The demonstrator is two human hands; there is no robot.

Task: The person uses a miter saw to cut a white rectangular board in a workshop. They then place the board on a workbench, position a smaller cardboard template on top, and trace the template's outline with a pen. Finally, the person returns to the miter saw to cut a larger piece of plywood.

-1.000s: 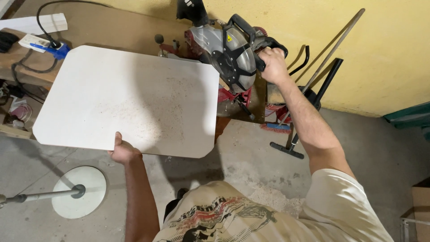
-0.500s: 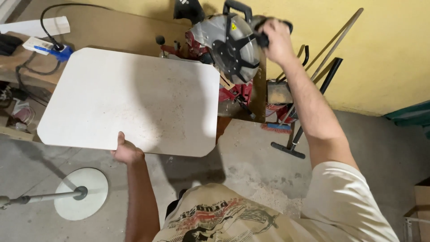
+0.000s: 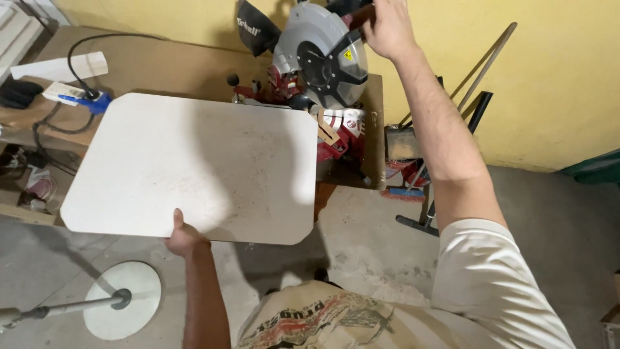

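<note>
the white board [image 3: 194, 165], a flat panel with clipped corners, lies across the brown workbench [image 3: 161, 68] with its right edge pushed up against the base of the mitre saw [image 3: 320, 64]. its near edge hangs out past the bench over the concrete floor [image 3: 361, 258], which is probably why the left hand [image 3: 184, 236] is clamped on that edge at about 6 o'clock, thumb on top, fingers hidden beneath, carrying the overhang. the right hand [image 3: 387, 29] is up at 1 o'clock from the board, closed round the saw's handle, with the blade guard tipped up clear of the panel; the two hands are well apart. at 10 o'clock from the board a blue-ended power strip [image 3: 74, 97] and its black cable sit just off the far left corner, so there is little room to slide that way. at 3 o'clock, beyond the bench end, a broom [image 3: 403, 187] and leaning poles stand against the yellow wall [image 3: 549, 77]. at 7 o'clock a round white stand base [image 3: 123, 300] rests on the floor below the board.
</note>
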